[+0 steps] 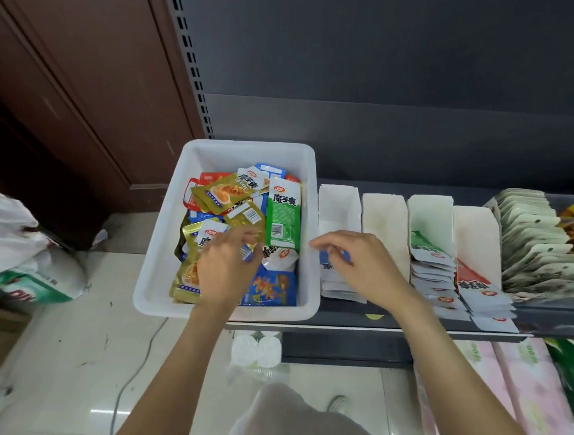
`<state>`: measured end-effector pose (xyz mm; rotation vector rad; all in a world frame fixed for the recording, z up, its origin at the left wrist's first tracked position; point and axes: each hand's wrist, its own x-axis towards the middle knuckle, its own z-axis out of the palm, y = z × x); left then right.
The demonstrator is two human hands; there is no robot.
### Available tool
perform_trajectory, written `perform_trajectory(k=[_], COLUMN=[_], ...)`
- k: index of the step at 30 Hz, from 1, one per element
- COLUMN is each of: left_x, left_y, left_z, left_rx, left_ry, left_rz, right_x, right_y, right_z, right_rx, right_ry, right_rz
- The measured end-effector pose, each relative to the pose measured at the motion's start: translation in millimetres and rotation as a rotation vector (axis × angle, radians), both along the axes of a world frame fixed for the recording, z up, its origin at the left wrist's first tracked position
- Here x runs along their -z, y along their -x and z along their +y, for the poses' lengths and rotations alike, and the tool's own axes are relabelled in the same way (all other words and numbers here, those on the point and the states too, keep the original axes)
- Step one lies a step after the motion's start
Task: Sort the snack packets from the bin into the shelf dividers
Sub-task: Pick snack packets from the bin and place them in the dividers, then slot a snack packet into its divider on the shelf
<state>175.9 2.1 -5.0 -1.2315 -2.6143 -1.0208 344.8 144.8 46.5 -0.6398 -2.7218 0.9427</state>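
Note:
A white plastic bin [165, 261] sits on the left end of the dark shelf and holds several mixed snack packets, among them a green one [284, 217], gold ones and a blue one [270, 290]. My left hand [224, 267] is inside the bin, its fingers curled round a small packet with blue on it. My right hand [354, 263] is over the first white divider [338, 206], pinching a blue-and-white packet [326, 258] above the stack of white packets there. Further dividers to the right hold green-and-white and red-and-white packets [472, 281].
The shelf front edge [356, 325] runs below my hands. A row of pale packets [535, 246] fills the shelf's right end. White bags [9, 246] and a cardboard box lie on the tiled floor at left. Tissue packs [518, 384] sit on the lower shelf.

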Motion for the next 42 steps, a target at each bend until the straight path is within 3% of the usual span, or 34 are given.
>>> perform_trajectory(k=[3,6,11,15,18,21,24,27,31,35,42], left_x=[19,25,26,28,28,12,-15,-31,-49,-61,-67], left_y=[25,35,43,50,54,49,36,25,9,-11,-58], left_z=[-7,-6,5,12,14,16,15,15,21,30,65], left_rx=[-0.11,-0.087,0.144,0.161,0.163,0.046,-0.001,0.085,0.184,0.324,0.64], left_ry=[0.24,0.271,0.488,0.547,0.459,0.109,-0.13,-0.254,-0.315,-0.248,0.01], left_rz=[-0.048,-0.12,0.122,0.109,0.003,-0.468,-1.001,-1.175,-1.09,-0.994,-0.625], right_x=[15,42,70,66,53,36,24,14,2,-6,-28], right_y=[49,95,141,146,139,121,97,75,54,25,-71], right_z=[-14,-22,-22,-26,-31,-27,-24,-29,-23,-5,32], right_rx=[-0.033,-0.02,0.177,0.196,0.196,0.374,0.529,0.503,0.524,0.563,0.447], right_ry=[-0.008,-0.109,-0.14,-0.303,-0.343,-0.071,0.555,0.858,0.919,0.848,0.458], right_rz=[-0.01,-0.171,-0.461,-0.389,-0.309,-0.024,0.337,0.435,0.493,0.582,0.445])
